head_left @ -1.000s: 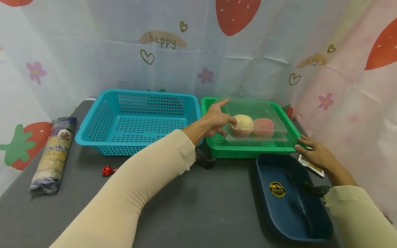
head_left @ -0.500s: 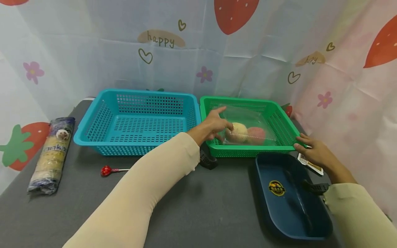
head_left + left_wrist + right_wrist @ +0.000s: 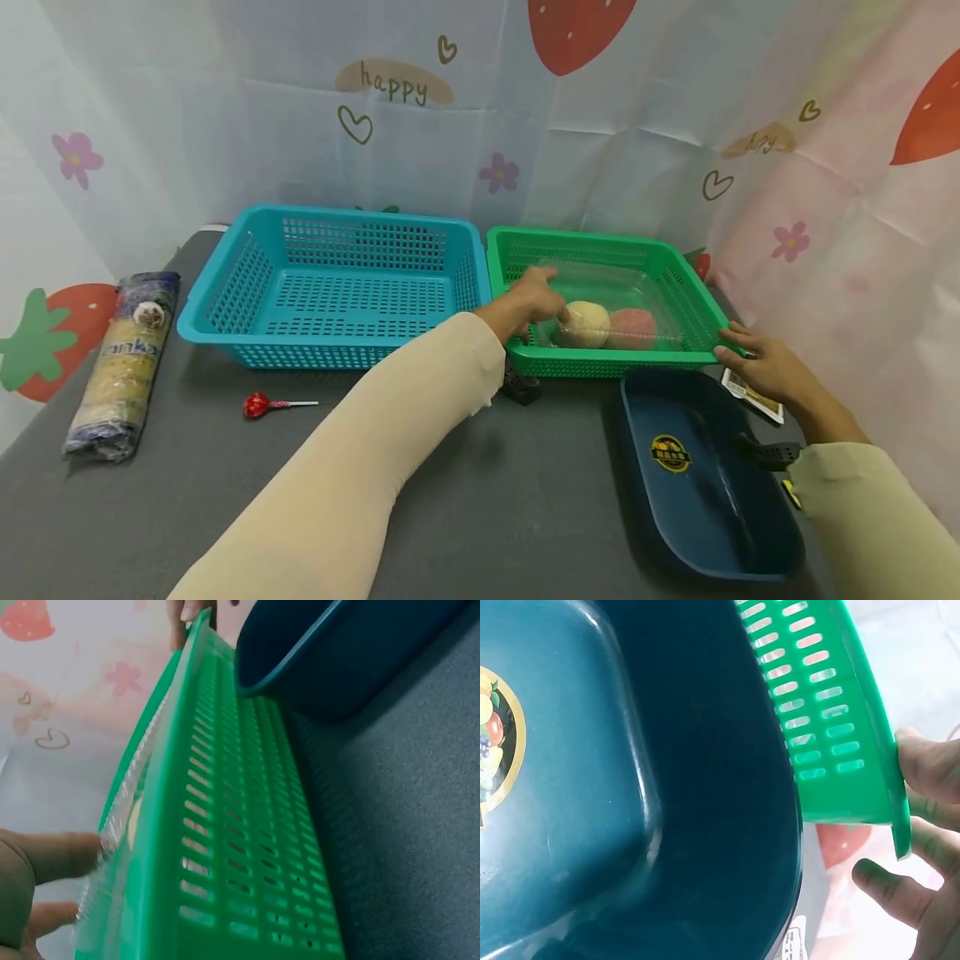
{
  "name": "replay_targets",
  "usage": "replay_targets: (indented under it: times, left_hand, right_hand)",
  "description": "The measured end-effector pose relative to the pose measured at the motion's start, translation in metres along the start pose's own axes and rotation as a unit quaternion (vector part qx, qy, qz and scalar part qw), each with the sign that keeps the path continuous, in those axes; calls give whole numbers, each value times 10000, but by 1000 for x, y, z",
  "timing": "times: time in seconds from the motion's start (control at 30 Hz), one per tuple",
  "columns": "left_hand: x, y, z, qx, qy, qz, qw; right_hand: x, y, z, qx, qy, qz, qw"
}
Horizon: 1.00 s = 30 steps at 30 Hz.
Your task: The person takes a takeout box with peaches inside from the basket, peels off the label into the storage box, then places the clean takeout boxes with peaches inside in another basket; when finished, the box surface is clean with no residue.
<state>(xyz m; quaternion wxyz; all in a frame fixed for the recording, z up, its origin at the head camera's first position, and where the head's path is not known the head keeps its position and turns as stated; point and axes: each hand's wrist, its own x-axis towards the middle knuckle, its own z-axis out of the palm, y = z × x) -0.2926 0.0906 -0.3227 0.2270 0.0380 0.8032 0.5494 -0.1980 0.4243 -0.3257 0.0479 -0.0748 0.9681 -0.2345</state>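
Note:
A clear plastic box (image 3: 618, 279) lies inside the green basket (image 3: 592, 362). Through its plastic show a round pale yellow thing (image 3: 585, 325) and a round pink one (image 3: 632, 328); their kind is unclear. My left hand (image 3: 534, 298) grips the box by its left end, and in the left wrist view its fingers (image 3: 67, 853) are right at the crinkled plastic edge. At the basket's front right corner my right hand (image 3: 768, 362) holds the rim. From the right wrist view, the thumb and fingers (image 3: 930, 766) lie either side of that green rim.
The blue basket (image 3: 360, 292) adjoins the green one's left side. A dark blue basin (image 3: 705, 483) stands in front of the green basket, beside a white-edged card (image 3: 761, 402). At left lie a lollipop (image 3: 258, 406) and a long printed packet (image 3: 123, 367). A printed curtain (image 3: 420, 167) hangs behind.
My left hand has lowered the clear box from above the green basket down into it. The right hand has stayed on the basket's corner.

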Motion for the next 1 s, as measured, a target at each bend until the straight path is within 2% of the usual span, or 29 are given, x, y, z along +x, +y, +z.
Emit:
replay_targets:
  times: [0.33, 0.47, 0.57, 0.67, 0.8, 0.93, 1.0]
  left_hand:
    - [9, 2, 7, 835, -22, -367, 9958]
    - [6, 1, 8, 1141, -29, -317, 9930]
    - [-3, 1, 5, 1416, 30, 9, 9899]
    - [-20, 6, -1, 1493, 206, 491, 9874]
    - [-45, 14, -20, 1412, 510, 1047, 9831]
    - [-70, 17, -47, 1747, 790, 1479, 9702]
    - [-82, 16, -62, 2050, 944, 1701, 9592]
  right_hand:
    - [1, -3, -2, 118, -66, 166, 9998]
    - [3, -4, -1, 82, -84, 185, 9998]
    - [1, -4, -4, 37, -27, 191, 9998]
    - [-4, -8, -14, -35, 135, 180, 9997]
    - [-13, -19, -34, -227, 549, 64, 9982]
    - [-23, -36, -54, -672, 1108, 40, 9916]
    - [-27, -47, -63, -874, 1354, 100, 9869]
